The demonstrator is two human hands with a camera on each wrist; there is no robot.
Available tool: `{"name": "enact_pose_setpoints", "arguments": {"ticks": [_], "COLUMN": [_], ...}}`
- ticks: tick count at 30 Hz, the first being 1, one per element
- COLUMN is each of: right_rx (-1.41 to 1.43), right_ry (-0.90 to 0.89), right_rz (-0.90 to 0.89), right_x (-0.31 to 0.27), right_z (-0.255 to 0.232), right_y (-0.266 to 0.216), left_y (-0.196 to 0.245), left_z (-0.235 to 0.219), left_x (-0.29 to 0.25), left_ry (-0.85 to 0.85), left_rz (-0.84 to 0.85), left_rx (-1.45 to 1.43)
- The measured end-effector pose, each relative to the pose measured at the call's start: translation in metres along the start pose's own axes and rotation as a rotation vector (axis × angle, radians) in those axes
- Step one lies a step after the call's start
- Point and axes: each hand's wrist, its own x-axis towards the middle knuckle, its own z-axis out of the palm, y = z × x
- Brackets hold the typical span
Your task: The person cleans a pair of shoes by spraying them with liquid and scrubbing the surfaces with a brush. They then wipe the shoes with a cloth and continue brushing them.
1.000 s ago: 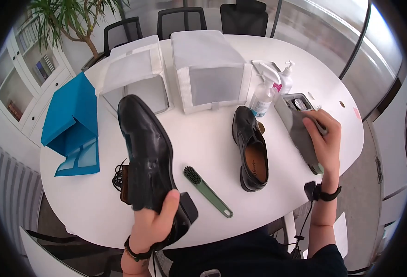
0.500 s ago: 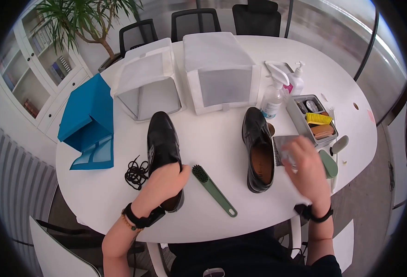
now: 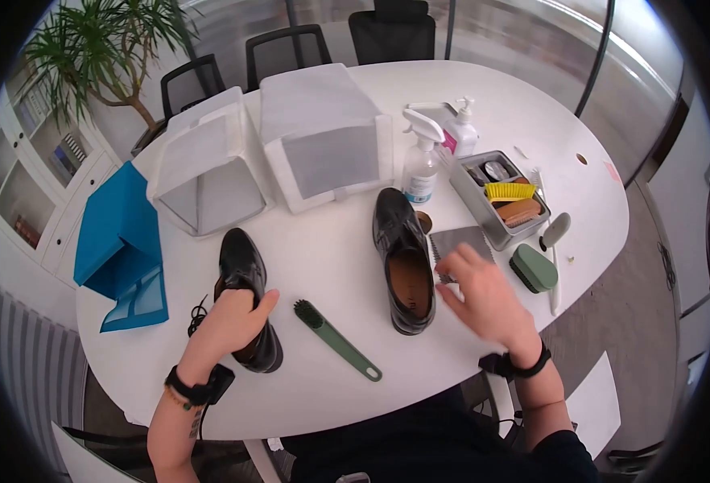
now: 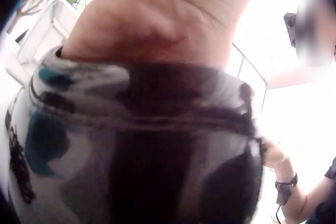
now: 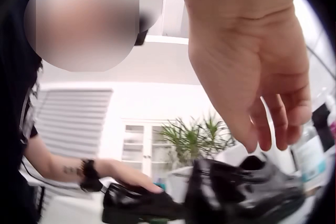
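A black shoe [image 3: 241, 256] stands on the table with black laces [image 3: 199, 315] beside it. My left hand [image 3: 228, 326] grips its opening, fingers hidden inside and thumb at the side. The shoe [image 4: 152, 155] fills the left wrist view. A second black shoe [image 3: 403, 262] stands to the right, its brown insole showing. My right hand [image 3: 486, 299] hangs, loosely bent and empty, between that shoe and a green brush [image 3: 534, 268], over the near edge of a grey cloth [image 3: 461, 245]. In the right wrist view, my right hand [image 5: 262, 71] is above the second shoe [image 5: 236, 192].
A green long-handled brush [image 3: 339, 341] lies between the shoes. A grey tin [image 3: 506, 235] holds a yellow brush [image 3: 509, 191] and other items; a spray bottle [image 3: 421, 169] and pump bottle [image 3: 461, 133] stand behind. Two white boxes [image 3: 323, 105] and a blue box [image 3: 113, 225] are farther back.
The left shoe, raised and tilted before, has come down to the table with my left hand. My right hand has let go of the grey cloth, which now lies flat. The head view has shifted.
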Motion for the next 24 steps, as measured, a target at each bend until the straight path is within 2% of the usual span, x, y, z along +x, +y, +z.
{"name": "enact_pose_setpoints", "arguments": {"ticks": [1, 2, 4, 5, 7, 8, 9, 10, 11, 12, 13, 14, 16, 17, 19, 24], "right_rx": [-0.135, -0.137, -0.383, -0.382, -0.389, -0.386, -0.387, -0.389, -0.386, -0.236, -0.085, -0.081, 0.139, 0.14, -0.031, 0.015], "right_ry": [0.085, 0.086, -0.054, -0.054, -0.163, -0.168, -0.24, -0.31, -0.307, -0.193, -0.08, -0.077, -0.014, -0.011, -0.115, -0.141], "right_rz": [0.036, 0.048, 0.024, 0.028, 0.045, 0.035, 0.073, 0.113, 0.106, 0.033, -0.04, -0.047, -0.235, -0.247, -0.293, -0.412], "right_x": [0.0, -0.003, -0.005, -0.007, -0.008, -0.009, -0.011, -0.012, -0.012, -0.011, -0.01, -0.01, -0.009, -0.008, -0.004, 0.008], "right_z": [0.009, 0.018, 0.032, 0.036, 0.04, 0.035, 0.026, 0.015, 0.008, 0.002, -0.003, -0.005, -0.003, 0.006, 0.028, 0.041], "right_y": [0.019, 0.035, 0.064, 0.074, 0.086, 0.086, 0.082, 0.076, 0.066, 0.051, 0.036, 0.02, -0.009, -0.012, -0.012, -0.021], "left_y": [0.002, -0.003, -0.014, -0.009, 0.012, 0.015, 0.017, 0.02, 0.024, 0.027, 0.03, 0.034, 0.044, 0.048, 0.053, 0.055], "left_z": [0.0, 0.007, 0.022, 0.021, 0.02, 0.021, 0.027, 0.034, 0.04, 0.048, 0.058, 0.065, 0.067, 0.066, 0.063, 0.062], "left_x": [-0.007, -0.013, -0.027, -0.033, -0.055, -0.064, -0.069, -0.074, -0.079, -0.081, -0.08, -0.079, -0.077, -0.075, -0.071, -0.048], "left_ry": [0.035, 0.027, 0.482, 0.479, 0.607, 0.521, 0.524, 0.357, 0.19, 0.194, 0.118, 0.042, 0.06, 0.073, 0.13, 0.268], "left_rz": [0.019, 0.028, 0.392, 0.395, 0.568, 0.596, 0.586, 0.627, 0.666, 0.661, 0.697, 0.73, 0.732, 0.74, 0.763, 0.854], "left_rx": [0.014, 0.018, 0.046, 0.047, 0.066, 0.087, 0.088, 0.072, 0.057, 0.064, 0.045, 0.025, -0.047, -0.125, -0.135, -0.213]}}
